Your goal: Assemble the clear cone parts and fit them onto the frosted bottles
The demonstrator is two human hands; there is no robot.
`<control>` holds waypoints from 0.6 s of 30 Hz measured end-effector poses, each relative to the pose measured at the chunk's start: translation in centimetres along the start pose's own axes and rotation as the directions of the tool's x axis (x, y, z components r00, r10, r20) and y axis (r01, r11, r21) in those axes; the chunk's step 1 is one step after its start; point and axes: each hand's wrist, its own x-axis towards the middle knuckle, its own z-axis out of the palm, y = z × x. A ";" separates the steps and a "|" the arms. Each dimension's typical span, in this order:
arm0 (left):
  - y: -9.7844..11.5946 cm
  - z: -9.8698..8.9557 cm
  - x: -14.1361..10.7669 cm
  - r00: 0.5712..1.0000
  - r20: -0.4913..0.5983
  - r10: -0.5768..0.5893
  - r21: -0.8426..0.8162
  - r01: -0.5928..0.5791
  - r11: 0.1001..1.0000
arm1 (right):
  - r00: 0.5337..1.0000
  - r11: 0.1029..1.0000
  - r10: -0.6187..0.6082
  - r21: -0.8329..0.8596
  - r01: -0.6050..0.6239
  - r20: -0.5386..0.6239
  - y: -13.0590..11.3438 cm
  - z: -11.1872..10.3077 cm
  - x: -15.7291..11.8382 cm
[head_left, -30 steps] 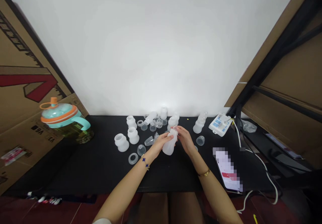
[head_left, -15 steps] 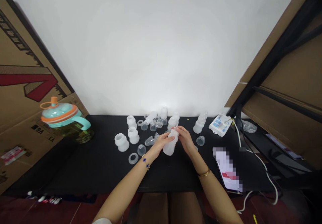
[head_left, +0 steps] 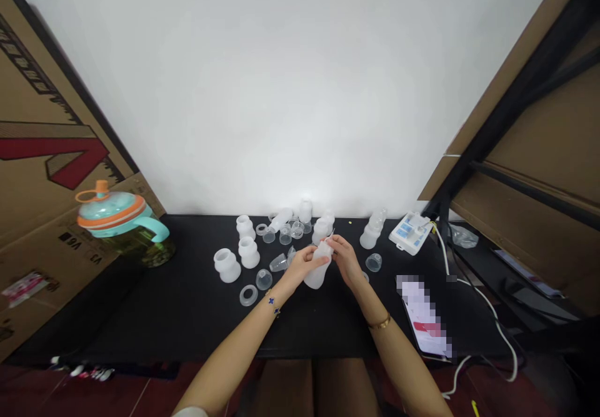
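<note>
My left hand (head_left: 302,267) is wrapped round a frosted white baby bottle (head_left: 317,274), tilted with its neck up and to the right. At the neck, the fingers of my right hand (head_left: 344,257) are closed on the bottle's top end; a small pale part there is mostly hidden by the fingertips. Left of my hands stand several open white bottle bodies (head_left: 227,265). A clear dome cap (head_left: 264,279) and a translucent ring (head_left: 248,295) lie near my left wrist. Beyond my right hand, an assembled bottle with a clear cap (head_left: 372,229) stands leaning in the view.
On the left stands a large teal and orange jug (head_left: 122,223). At the right are a white box (head_left: 412,232), a phone (head_left: 424,317) and a white cable (head_left: 492,311). More caps and bottle parts (head_left: 281,220) lie by the wall. A clear cap (head_left: 374,262) sits near my right hand.
The bottle has tipped slightly further to the right at its neck, and my fingers have shifted a little around its top. The other things have stayed in place.
</note>
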 end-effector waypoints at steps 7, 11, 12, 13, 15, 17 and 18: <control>0.4 0.2 -0.3 0.999 0.009 0.051 0.028 -0.051 0.998 | 1.000 1.000 0.009 0.015 -0.008 -0.013 0.0 0.0 0.0; 0.3 0.1 -0.2 1.000 -0.004 0.017 0.024 -0.017 1.000 | 1.000 1.000 0.008 0.011 -0.008 -0.006 0.1 0.0 0.0; 0.2 0.0 -0.1 1.000 -0.005 0.005 0.017 -0.005 1.000 | 1.000 1.000 0.010 0.009 -0.010 -0.002 0.2 0.0 0.0; 0.1 -0.1 0.0 1.000 -0.002 -0.007 0.009 0.007 1.000 | 1.000 1.000 0.011 0.006 -0.011 0.001 0.2 0.0 0.0; 0.0 -0.2 0.0 1.000 0.007 -0.030 -0.011 0.030 1.000 | 1.000 1.000 0.011 0.000 -0.011 0.009 0.1 0.0 0.0; 0.0 -0.3 0.1 0.999 0.025 -0.047 -0.040 0.048 0.998 | 1.000 1.000 0.009 -0.013 -0.009 0.029 0.1 0.0 0.0; 0.1 -0.3 0.0 0.998 0.038 -0.056 -0.059 0.059 0.997 | 0.999 1.000 0.009 -0.023 -0.008 0.044 0.0 0.0 0.0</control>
